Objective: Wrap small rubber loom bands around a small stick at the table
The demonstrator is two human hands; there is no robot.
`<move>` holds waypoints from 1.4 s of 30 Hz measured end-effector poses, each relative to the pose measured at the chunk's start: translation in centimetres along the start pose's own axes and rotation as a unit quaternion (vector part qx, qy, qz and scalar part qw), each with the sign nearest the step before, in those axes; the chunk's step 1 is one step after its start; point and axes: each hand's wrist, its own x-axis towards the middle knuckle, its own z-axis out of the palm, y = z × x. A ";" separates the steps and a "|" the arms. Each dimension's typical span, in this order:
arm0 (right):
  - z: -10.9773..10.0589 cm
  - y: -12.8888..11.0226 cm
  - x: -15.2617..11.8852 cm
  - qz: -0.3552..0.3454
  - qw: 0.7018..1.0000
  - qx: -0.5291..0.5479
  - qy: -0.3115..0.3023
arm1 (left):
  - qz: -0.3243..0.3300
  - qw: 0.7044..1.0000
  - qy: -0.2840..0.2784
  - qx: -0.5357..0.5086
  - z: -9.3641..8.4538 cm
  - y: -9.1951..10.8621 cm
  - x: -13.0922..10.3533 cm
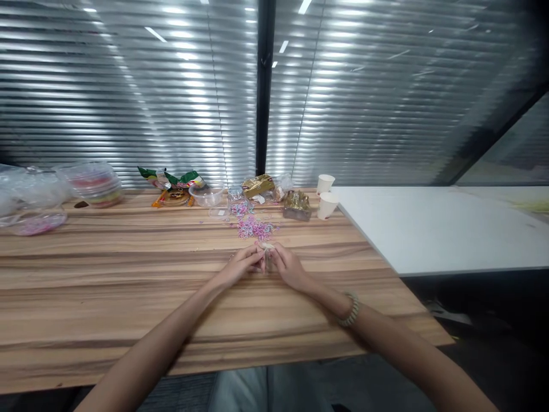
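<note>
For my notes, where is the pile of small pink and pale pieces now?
Near the centre of the head view, the pile lies on the table, just beyond the left hand and right hand.

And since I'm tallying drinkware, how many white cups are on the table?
2. One white cup is near the blinds; the other white cup is just in front of it, right of the gold pack. Others may be hidden.
</note>
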 end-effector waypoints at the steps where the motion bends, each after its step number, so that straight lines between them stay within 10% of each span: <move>1: 0.0 0.0 -0.1 -0.010 1.000 -0.005 -0.008 | -0.014 0.999 0.000 -0.043 -0.1 -0.1 0.1; 10: -0.3 1.0 0.0 -0.158 0.972 -0.157 -0.072 | -0.047 0.984 0.081 -0.152 -0.3 -1.5 0.8; 22: -0.7 0.8 -0.1 -0.133 0.961 -0.208 -0.123 | 0.035 0.996 0.071 0.043 -0.5 -1.7 0.3; 28: -0.6 1.1 -0.1 -0.111 0.976 -0.157 -0.102 | -0.001 0.996 0.080 -0.037 -0.4 -1.8 0.5; 36: -0.6 0.1 -0.5 -0.109 0.981 -0.101 -0.126 | 0.091 0.965 0.218 -0.110 -2.6 -2.1 1.3; 42: -0.8 -0.1 -0.2 -0.092 0.990 -0.059 -0.093 | 0.098 0.986 0.125 0.052 -1.5 -1.6 0.7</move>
